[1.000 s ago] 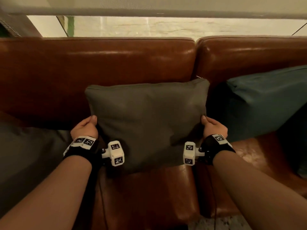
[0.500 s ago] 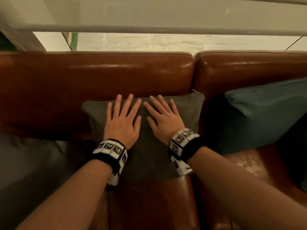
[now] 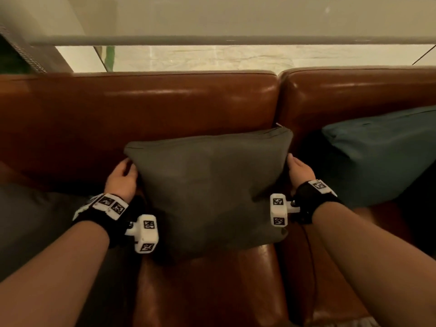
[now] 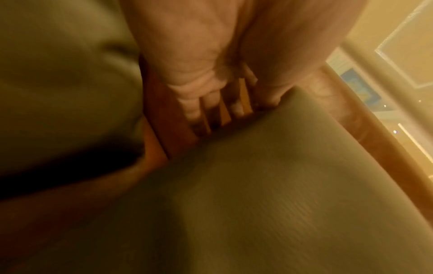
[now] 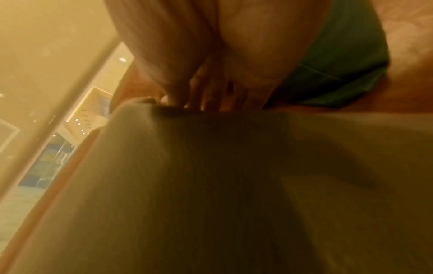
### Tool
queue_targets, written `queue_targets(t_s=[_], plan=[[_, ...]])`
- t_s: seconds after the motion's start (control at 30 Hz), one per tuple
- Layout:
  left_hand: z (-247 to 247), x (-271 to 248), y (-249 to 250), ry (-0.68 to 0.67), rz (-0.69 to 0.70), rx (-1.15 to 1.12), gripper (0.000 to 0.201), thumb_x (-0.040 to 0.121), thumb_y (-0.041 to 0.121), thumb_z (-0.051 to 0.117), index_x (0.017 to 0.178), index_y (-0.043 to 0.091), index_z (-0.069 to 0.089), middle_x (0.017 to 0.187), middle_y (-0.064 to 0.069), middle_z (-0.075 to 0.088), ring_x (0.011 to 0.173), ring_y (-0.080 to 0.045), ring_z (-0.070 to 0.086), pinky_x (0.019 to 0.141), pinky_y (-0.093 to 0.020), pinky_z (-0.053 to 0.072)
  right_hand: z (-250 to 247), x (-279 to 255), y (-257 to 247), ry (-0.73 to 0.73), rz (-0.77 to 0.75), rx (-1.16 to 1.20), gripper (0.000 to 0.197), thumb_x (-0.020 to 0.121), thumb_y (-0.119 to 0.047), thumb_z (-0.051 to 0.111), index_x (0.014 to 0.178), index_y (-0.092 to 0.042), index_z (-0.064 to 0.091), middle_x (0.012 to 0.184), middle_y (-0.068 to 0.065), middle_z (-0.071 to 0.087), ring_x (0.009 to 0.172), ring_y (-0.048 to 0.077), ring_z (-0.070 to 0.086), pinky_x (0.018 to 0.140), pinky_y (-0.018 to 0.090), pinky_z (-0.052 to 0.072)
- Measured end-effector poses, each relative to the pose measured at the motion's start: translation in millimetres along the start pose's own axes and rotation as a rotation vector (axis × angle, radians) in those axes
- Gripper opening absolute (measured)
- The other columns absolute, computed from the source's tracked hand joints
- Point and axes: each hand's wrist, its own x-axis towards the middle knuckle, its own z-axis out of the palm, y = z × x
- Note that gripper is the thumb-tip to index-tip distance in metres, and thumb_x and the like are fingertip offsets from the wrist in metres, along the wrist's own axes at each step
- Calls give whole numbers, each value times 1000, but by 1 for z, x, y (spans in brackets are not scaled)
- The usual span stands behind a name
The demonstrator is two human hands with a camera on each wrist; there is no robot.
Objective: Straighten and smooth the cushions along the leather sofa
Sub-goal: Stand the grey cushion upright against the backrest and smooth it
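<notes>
The dark grey square fabric cushion [image 3: 210, 185] leans against the backrest of the brown leather sofa [image 3: 141, 109], its face turned outward and its top edge running along the sofa, slightly raised at the right. The left hand [image 3: 121, 179] grips its left edge, the right hand [image 3: 300, 171] its right edge. A teal fabric cushion [image 3: 377, 159] sits just beside, rightward.

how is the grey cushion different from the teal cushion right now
The grey cushion sits in front of the person, while the teal cushion lies off to the right. The left hand and right hand hold the grey cushion's sides; nothing touches the teal cushion. The grey cushion is fully in view; the teal cushion runs out of frame. Both lean on the leather sofa backrest.
</notes>
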Motion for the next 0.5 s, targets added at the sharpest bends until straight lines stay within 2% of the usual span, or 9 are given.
queue_targets(t_s=[0.03,0.07,0.17,0.23,0.3,0.37,0.5], plan=[[6,2,-5,-10,-26,-93,51,79,57,56,129,43,55,132,-2,62,119,-29,60,103,-51,47,4,0,2,-40,26,-9,42,102,-36,46,142,-27,49,144,4,52,128,28,51,104,41,42],[11,3,-5,20,-59,-171,55,76,57,59,128,41,57,127,1,65,115,-27,62,101,-50,49,8,1,0,-53,19,-9,41,100,-34,49,141,-28,51,142,5,54,126,29,53,105,44,43],[15,-4,9,157,-138,-311,42,86,35,69,126,22,65,112,-1,68,108,-23,64,99,-44,51,11,8,-7,-36,-31,-41,36,95,-23,58,131,-24,62,127,3,64,114,26,60,102,44,48],[10,-1,9,219,-140,-318,39,87,28,70,124,18,66,109,0,67,104,-20,64,99,-40,51,4,13,-12,59,-49,-83,30,91,-27,64,120,-24,69,122,0,67,113,23,61,103,40,48],[5,2,10,267,-120,-318,39,83,29,74,121,20,68,108,1,70,102,-19,66,99,-40,52,-8,15,-10,192,-51,-94,25,89,-32,66,112,-26,73,117,-1,69,111,22,62,97,33,48],[4,-1,15,295,-71,-292,38,81,32,74,118,22,70,107,-1,73,99,-20,69,96,-42,54,-13,12,-5,266,-79,-125,22,90,-33,66,110,-26,74,113,-1,70,105,20,62,88,28,46],[5,-6,21,278,-5,-232,39,83,39,70,121,28,68,115,4,72,106,-18,67,97,-42,53,-7,8,-2,228,-177,-197,19,92,-22,64,109,-20,72,109,3,70,92,13,58,79,28,45]])
